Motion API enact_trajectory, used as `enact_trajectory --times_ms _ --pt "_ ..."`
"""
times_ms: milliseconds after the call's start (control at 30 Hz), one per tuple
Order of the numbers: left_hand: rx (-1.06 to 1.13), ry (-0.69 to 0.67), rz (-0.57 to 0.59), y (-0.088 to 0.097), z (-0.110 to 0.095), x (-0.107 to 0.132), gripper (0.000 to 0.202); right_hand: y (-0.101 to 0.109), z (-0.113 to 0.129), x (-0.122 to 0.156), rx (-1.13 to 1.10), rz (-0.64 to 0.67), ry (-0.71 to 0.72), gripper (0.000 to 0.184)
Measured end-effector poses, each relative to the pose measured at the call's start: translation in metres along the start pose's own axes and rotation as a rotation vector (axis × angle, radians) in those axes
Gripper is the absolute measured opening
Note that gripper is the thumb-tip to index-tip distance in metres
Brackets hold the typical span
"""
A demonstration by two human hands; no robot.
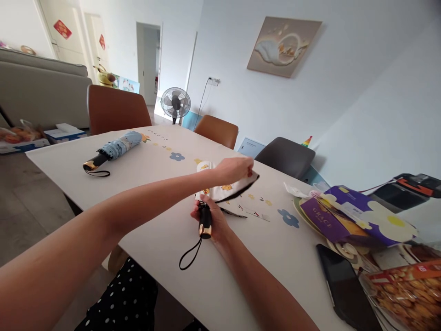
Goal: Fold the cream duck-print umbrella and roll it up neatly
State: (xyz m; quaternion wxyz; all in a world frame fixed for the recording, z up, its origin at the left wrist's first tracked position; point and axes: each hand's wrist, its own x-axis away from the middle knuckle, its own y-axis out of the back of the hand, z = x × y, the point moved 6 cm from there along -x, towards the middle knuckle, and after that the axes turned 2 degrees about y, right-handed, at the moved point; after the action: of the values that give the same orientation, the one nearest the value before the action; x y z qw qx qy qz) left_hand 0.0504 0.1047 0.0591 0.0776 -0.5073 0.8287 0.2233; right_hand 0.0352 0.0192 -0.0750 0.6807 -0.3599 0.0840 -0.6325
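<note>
A folding umbrella with a white canopy (226, 187), printed with yellow figures and edged in black, lies over the near middle of the table. Its black handle (205, 220) ends in a gold band and a wrist loop and points toward me. My right hand (215, 216) is closed around the umbrella where canopy and handle meet. Crossing over it, my left hand (234, 171) pinches a panel of the canopy, pulled out to the right. Part of the canopy is hidden behind my left hand and forearm. A second umbrella (120, 146), blue and furled, lies at the table's left.
On the right of the table (144, 216) are a purple box (330, 216), a black phone (346, 285) and a bag of snacks (406, 289). Chairs (117, 108) line the far side, with a fan (175, 103) beyond them.
</note>
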Motion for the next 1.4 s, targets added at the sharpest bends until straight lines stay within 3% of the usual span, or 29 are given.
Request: enact_trajectory --times_ms 67,133,233,333,433,567,733,967,1067,1167,1267,1400 --pt "0.253 0.079 -0.108 0.029 -0.003 0.012 0.012 0.002 0.0 -0.001 0.011 -0.033 0.002 0.018" --pt "0.346 0.088 -0.176 0.056 -0.002 0.027 0.009 0.001 0.001 -0.002 0.019 -0.022 0.019 0.018" --pt "0.254 -0.005 -0.264 0.093 0.006 0.054 0.007 -0.002 0.001 -0.003 0.018 0.042 0.022 0.019" --pt "0.134 -0.047 -0.379 0.121 0.029 0.08 0.011 -0.004 0.002 -0.004 -0.016 0.084 0.011 0.023" --pt "0.094 0.047 -0.426 0.135 0.061 0.1 0.015 -0.004 0.004 -0.001 -0.055 0.101 0.026 0.028" --pt "0.066 0.14 -0.423 0.139 0.087 0.117 0.009 -0.005 0.006 0.005 -0.011 0.088 -0.006 0.039" --pt "0.1 0.147 -0.412 0.144 0.091 0.125 0.006 -0.004 0.009 0.004 0.117 0.077 0.014 0.054" --pt "-0.162 -0.001 -0.256 0.147 0.097 0.127 0.017 -0.004 0.008 0.003 0.034 0.06 0.041 0.033" --pt "-0.273 0.03 -0.307 0.149 0.101 0.127 0.027 -0.006 0.006 0.006 0.047 0.083 0.044 0.029" --pt "-0.338 0.043 -0.456 0.151 0.091 0.126 0.033 -0.006 0.005 0.006 0.059 0.064 0.058 0.026" --pt "-0.368 -0.019 -0.513 0.137 0.069 0.119 0.034 -0.004 0.004 0.005 0.079 0.03 0.067 0.024" --pt "-0.374 -0.118 -0.326 0.092 0.045 0.091 0.03 -0.004 0.003 0.004 0.155 0.015 0.054 0.027"
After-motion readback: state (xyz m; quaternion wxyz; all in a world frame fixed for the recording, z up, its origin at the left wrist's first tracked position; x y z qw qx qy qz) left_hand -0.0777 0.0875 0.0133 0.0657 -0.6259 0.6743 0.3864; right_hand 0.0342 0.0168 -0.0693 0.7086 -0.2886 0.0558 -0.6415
